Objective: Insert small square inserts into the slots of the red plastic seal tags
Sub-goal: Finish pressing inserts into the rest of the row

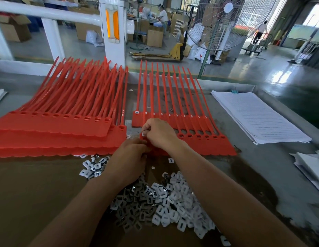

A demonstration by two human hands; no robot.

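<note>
The grey tabletop (262, 157) is worn and dark-stained along its right part, and a brown cardboard sheet (39, 184) covers its near left. Red seal tags (57, 138) lie in overlapping joined strips across the middle, with their tails pointing away. A loose pile of white square inserts (165, 207) lies on the near side, partly on the cardboard. A stack of lined paper (258, 116) lies to the right, and more white sheets (312, 168) lie at the right edge.

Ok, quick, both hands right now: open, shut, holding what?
Left hand: fingers curled by the red tags, contents hidden, cannot tell.
Right hand: pinches a white insert.
</note>
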